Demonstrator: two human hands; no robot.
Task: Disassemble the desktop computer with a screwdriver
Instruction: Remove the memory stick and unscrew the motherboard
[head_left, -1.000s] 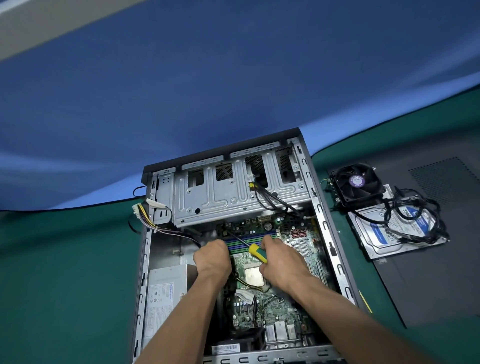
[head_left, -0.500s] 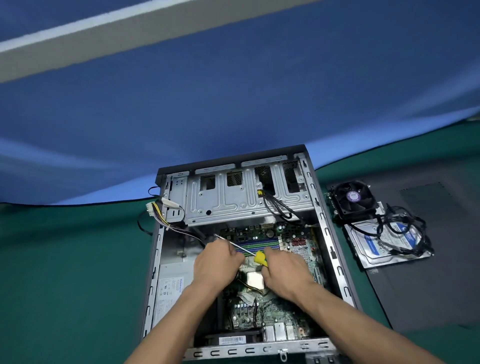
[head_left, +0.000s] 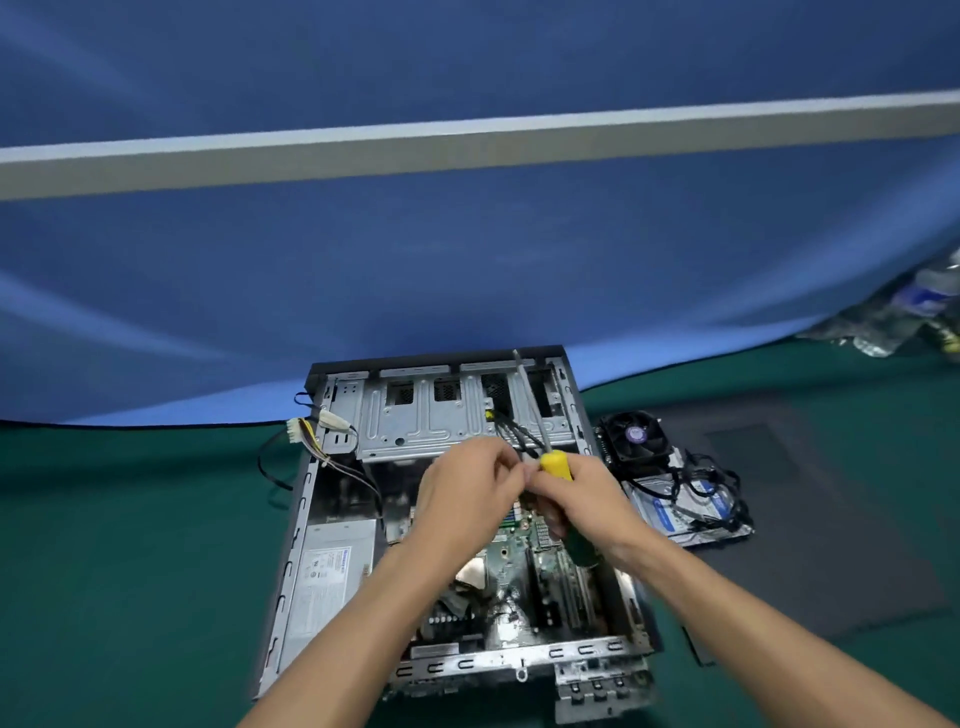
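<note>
Grey sheet-metal desktop computer case (head_left: 291, 587) lies open on its side on the green table cover (head_left: 130, 545), its green motherboard (head_left: 511, 566) exposed beneath our hands. Our right hand (head_left: 587, 501) wraps its fingers round the yellow-and-green-handled screwdriver (head_left: 556, 465), whose steel shaft points up and away over the silver drive cage (head_left: 431, 421), clear of any screw. Our left hand (head_left: 467, 491) meets it at the yellow collar with fingertips drawn together; whether they pinch a loosened screw or the tool itself we cannot tell. In our judgement the step is clearing a screw from the tip. To do it well, we should keep the shaft off the board, hold any small part firmly over the case, and set it aside near the black cooling fan (head_left: 636, 436) and the silver hard drive (head_left: 685, 512) resting right of the case.
</note>
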